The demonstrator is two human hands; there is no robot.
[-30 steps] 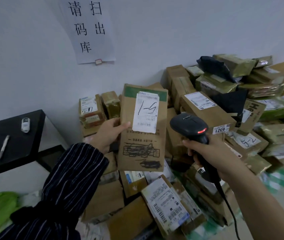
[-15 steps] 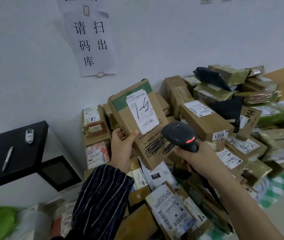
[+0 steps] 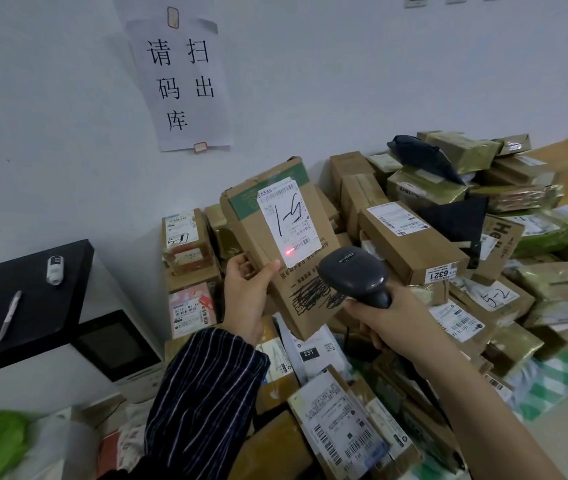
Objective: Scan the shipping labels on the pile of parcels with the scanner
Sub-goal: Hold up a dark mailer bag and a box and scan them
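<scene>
**Cardboard parcel held up under the scanner's red dot**

Brown and flat, the cardboard parcel (image 3: 306, 292) is held in the air above the pile, tilted with its top leaning left. The left hand (image 3: 246, 299) grips its lower left edge: the thumb (image 3: 268, 270) presses on the front face, and the other fingers curl round the edge to the back, mostly hidden. The white shipping label (image 3: 289, 221) sits on the upper front, and a red scan dot (image 3: 289, 251) lies near its lower barcode.

One hand lifts the parcel by an edge without it sagging, so it is probably light and stiff. The matte cardboard should not slip. Holding it low on the edge makes sense, because that keeps the fingers off the label.

Just right of the label is the dark handheld scanner (image 3: 353, 271), its head close to the parcel. The right hand (image 3: 379, 320) has its fingers wrapped round the handle. Further right, the pile of parcels (image 3: 410, 244) banks against the wall, with boxes and crinkly film-wrapped packets mixed together. The soft packets would probably need their labels flattened.
</scene>
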